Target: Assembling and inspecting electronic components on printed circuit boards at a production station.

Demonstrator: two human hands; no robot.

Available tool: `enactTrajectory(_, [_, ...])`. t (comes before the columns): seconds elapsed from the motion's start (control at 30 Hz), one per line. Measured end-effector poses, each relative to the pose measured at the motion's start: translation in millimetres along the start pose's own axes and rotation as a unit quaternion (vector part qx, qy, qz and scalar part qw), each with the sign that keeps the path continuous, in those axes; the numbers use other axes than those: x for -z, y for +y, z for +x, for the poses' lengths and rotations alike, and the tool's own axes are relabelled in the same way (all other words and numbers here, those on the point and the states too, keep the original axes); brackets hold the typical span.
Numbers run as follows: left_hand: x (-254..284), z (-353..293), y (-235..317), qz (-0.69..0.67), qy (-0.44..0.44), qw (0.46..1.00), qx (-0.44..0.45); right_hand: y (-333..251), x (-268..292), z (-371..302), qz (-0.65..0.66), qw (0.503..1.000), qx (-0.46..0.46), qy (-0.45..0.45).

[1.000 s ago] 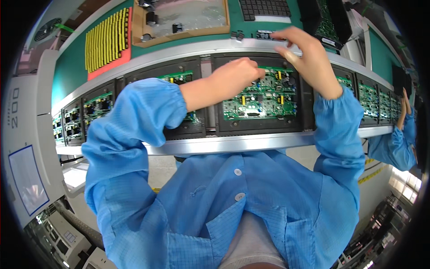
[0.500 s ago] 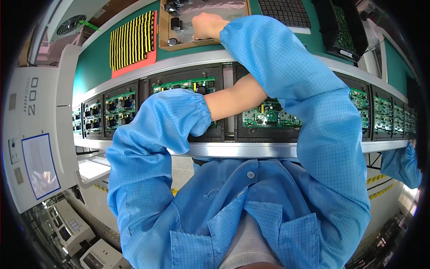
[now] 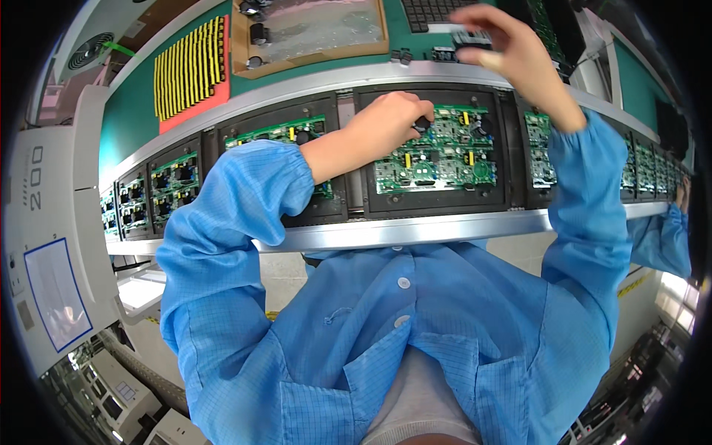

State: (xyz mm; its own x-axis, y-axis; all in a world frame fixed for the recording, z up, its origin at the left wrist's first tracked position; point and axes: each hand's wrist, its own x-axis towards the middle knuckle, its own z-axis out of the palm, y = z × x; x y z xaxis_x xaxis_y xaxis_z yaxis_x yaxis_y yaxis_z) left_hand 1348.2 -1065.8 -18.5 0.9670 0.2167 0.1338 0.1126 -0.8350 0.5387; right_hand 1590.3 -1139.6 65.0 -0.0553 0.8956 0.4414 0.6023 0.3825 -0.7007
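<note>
My left hand (image 3: 387,119) is closed, fingertips pinching a black cylindrical capacitor (image 3: 421,124) at the upper left of a green circuit board (image 3: 445,159). That board sits in a black carrier frame (image 3: 404,204) and has another black capacitor (image 3: 482,127) at its upper right. Beyond the rail, my right hand (image 3: 512,55) hovers with its thumb and fingers apart. Small black parts (image 3: 445,53) lie on the green bench just by its fingertips, partly covered by the hand.
A cardboard box (image 3: 311,59) with clear plastic and several black capacitors stands behind the rail. Left of it, yellow-and-black strips (image 3: 191,68) lie on a red sheet. A black tray (image 3: 426,15) is farther back. More boards in carriers (image 3: 178,178) line the track. Another person's sleeve (image 3: 664,237) shows far right.
My right hand has left the cardboard box and moved right, over the bench parts. My crossed arms have parted, and my left hand, hidden before, now shows on the board with a capacitor.
</note>
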Motion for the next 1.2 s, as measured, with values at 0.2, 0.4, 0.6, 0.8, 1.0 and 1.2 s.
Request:
enactTrajectory(0.2, [11.3,4.3,-5.1,-0.003,-0.055,0.998,-0.020,-27.4,13.0,-114.0,-0.081,0.986,-0.138,-0.051])
enactTrajectory(0.4, [10.6,6.2,-7.9,0.046,-0.064,0.994,-0.082,-39.7,-10.5,-162.8,-0.039,0.978,-0.195,-0.064])
enactTrajectory(0.6, [8.7,8.6,-1.0,0.048,-0.068,0.993,-0.078,-37.4,-20.0,-172.0,-0.061,0.978,-0.176,-0.098])
enactTrajectory(0.8, [0.3,4.0,10.6,0.081,-0.039,0.996,0.021,-32.8,-24.0,-166.1,-0.094,0.973,-0.175,-0.117])
enactTrajectory(1.0, [1.6,-1.9,5.3,0.084,-0.031,0.996,-0.021,-28.8,-33.6,-164.3,-0.140,0.976,-0.132,-0.098])
enactTrajectory(1.2, [93.1,-21.0,-41.0,0.257,0.095,0.962,-0.015,-36.8,-36.9,-169.3,-0.168,0.961,-0.193,-0.104])
